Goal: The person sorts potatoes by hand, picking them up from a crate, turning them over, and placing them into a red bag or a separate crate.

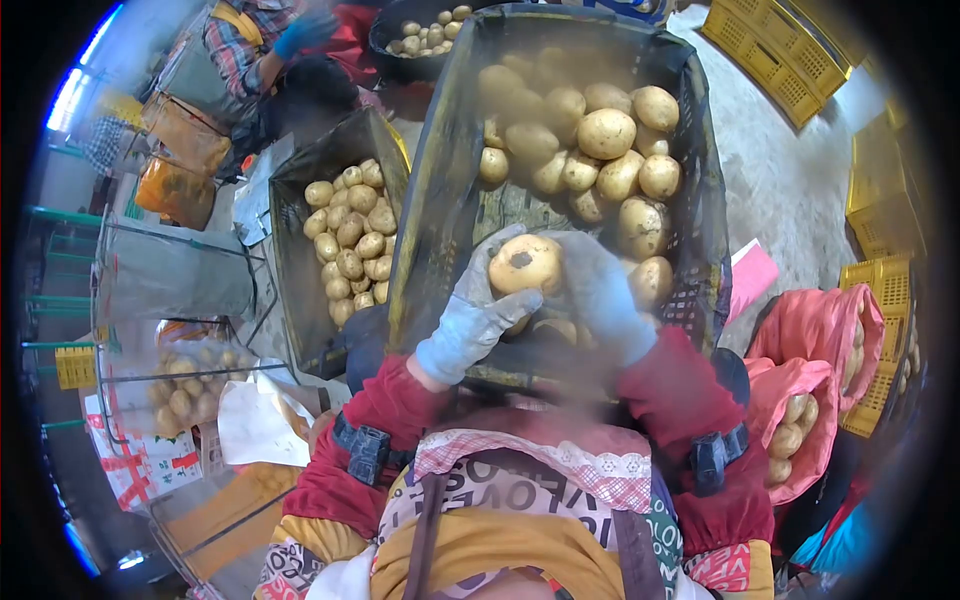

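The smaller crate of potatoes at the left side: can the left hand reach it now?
Probably not freely: the left hand helps the right hand hold a potato, although nothing blocks the smaller crate.

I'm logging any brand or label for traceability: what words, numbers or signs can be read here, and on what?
"LOVE": partly readable, on the patterned apron under the camera; the rest of its lettering is cut off.
Red marks on the white box at lower left: too blurred to read.
Nothing legible on the black crates, yellow crates, pink sacks or gloves.
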Motion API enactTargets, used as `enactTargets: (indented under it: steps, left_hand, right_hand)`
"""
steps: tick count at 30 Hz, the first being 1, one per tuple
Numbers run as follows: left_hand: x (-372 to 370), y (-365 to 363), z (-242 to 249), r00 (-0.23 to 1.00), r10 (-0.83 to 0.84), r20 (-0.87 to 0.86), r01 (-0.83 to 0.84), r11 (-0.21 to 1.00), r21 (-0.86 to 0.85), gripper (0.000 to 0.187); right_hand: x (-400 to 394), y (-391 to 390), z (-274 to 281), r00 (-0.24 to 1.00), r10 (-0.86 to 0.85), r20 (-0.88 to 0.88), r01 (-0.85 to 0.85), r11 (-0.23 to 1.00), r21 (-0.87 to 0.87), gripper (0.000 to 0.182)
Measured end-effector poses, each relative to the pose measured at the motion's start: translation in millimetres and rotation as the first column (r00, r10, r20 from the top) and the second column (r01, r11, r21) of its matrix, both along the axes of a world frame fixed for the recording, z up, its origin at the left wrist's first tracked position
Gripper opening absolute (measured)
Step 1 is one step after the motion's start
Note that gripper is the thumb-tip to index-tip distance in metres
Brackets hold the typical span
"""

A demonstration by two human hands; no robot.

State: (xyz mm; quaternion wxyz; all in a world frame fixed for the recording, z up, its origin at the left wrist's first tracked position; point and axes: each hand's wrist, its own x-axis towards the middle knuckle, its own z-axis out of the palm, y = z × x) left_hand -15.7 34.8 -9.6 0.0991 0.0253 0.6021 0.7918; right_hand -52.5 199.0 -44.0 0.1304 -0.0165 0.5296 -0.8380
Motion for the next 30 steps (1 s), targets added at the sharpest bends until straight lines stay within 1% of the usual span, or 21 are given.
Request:
enactTargets:
  steps: [1,2,3,4,5,7,8,9,10,11,12,13,14,16,18,20,21,22,26,28,30]
  left_hand:
    - [0.3,-1.8,0.8,1.0,0.011,-0.009,-0.012,0.993,-0.115,0.075]
    - [0.4,-3.5,-5.3,1.0,0.018,-0.009,-0.019,0.993,-0.116,0.075]
    - [0.3,-6.6,-16.5,0.98,-0.013,-0.201,-0.061,0.932,-0.357,0.077]
    - [0.1,-7.8,-19.9,0.925,-0.095,-0.369,-0.141,0.814,-0.564,0.078]
    - [1.8,-8.6,-21.4,0.925,-0.102,-0.367,-0.136,0.812,-0.567,0.078]
    - [6.8,-7.2,-20.7,0.967,-0.111,-0.23,0.01,0.916,-0.402,0.079]
    - [7.2,-4.4,-17.2,0.979,-0.128,-0.16,0.075,0.95,-0.302,0.08]
    - [7.1,-1.9,-9.7,0.977,-0.137,-0.161,0.084,0.95,-0.301,0.08]
    - [6.2,2.2,7.0,0.991,-0.128,-0.047,0.113,0.965,-0.237,0.073]
    - [5.1,3.2,16.5,0.991,-0.12,0.066,0.13,0.976,-0.172,0.067]
    - [2.5,-2.4,16.7,0.991,-0.121,0.063,0.13,0.976,-0.177,0.067]
    - [-2.1,-12.0,15.2,0.962,-0.198,0.188,0.159,0.966,0.206,0.063]
    - [-4.7,-19.2,12.5,0.911,-0.31,0.27,0.114,0.822,0.558,0.06]
    - [0.5,-20.9,8.4,0.927,-0.266,0.265,0.053,0.792,0.608,0.056]
    - [6.0,-20.5,10.7,0.969,-0.176,0.171,0.09,0.905,0.416,0.059]
    - [3.5,-16.4,14.8,0.97,-0.19,0.155,0.118,0.916,0.385,0.062]
    - [2.7,-14.0,15.3,0.969,-0.206,0.14,0.145,0.923,0.356,0.065]
    - [3.5,-14.6,13.9,0.968,-0.207,0.14,0.145,0.922,0.36,0.065]
    - [4.2,-19.1,8.1,0.934,-0.306,0.183,0.171,0.835,0.523,0.071]
    - [2.3,-21.1,3.5,0.916,-0.361,0.176,0.2,0.791,0.579,0.072]
    - [0.1,-22.2,-3.6,0.932,-0.326,0.161,0.185,0.806,0.562,0.075]
  right_hand:
    - [4.6,-4.4,11.5,0.992,0.034,-0.121,0.001,0.961,0.276,0.043]
    - [8.6,-7.5,22.1,0.969,0.097,-0.229,0.039,0.85,0.525,0.054]
    - [11.1,-8.9,29.7,0.948,0.116,-0.296,0.075,0.824,0.562,0.071]
    - [10.9,-8.7,27.9,0.949,0.113,-0.295,0.075,0.826,0.559,0.071]
    - [9.7,-7.0,23.9,0.949,0.149,-0.28,0.038,0.822,0.568,0.064]
    - [3.2,0.4,11.7,0.949,0.173,-0.264,0.012,0.817,0.577,0.058]
    - [-3.6,6.8,2.6,0.957,0.208,-0.2,-0.007,0.71,0.704,0.049]
    - [-7.0,12.4,-4.2,0.964,0.233,-0.13,-0.031,0.584,0.811,0.039]
    - [-7.3,17.1,-8.5,0.965,0.226,-0.132,-0.026,0.584,0.812,0.039]
    - [-8.2,20.0,-11.2,0.942,0.193,-0.273,0.043,0.74,0.671,0.031]
    - [-9.1,20.6,-13.0,0.905,0.132,-0.404,0.094,0.865,0.493,0.023]
    - [-5.6,15.8,-6.6,0.995,0.061,0.083,-0.059,0.998,-0.025,0.018]
    - [-3.3,13.6,3.6,0.995,0.067,0.076,-0.065,0.997,-0.03,0.018]
    - [1.5,11.0,27.8,0.968,0.148,0.205,-0.107,0.975,-0.197,0.022]
    - [6.9,9.8,45.8,0.971,0.159,0.18,-0.14,0.983,-0.115,0.023]
    - [7.8,10.3,46.4,0.974,0.164,0.158,-0.163,0.986,-0.02,0.025]
    - [7.7,10.5,40.4,0.987,0.147,0.068,-0.151,0.987,0.058,0.024]
    - [8.5,10.2,34.9,0.991,0.135,-0.023,-0.131,0.982,0.134,0.022]
    - [5.5,14.8,21.9,0.989,0.085,-0.121,-0.056,0.973,0.225,0.019]
    - [7.8,16.5,23.0,0.946,0.175,-0.274,-0.018,0.87,0.493,0.018]
    - [6.7,15.4,38.5,0.968,0.151,-0.202,-0.058,0.911,0.407,0.022]
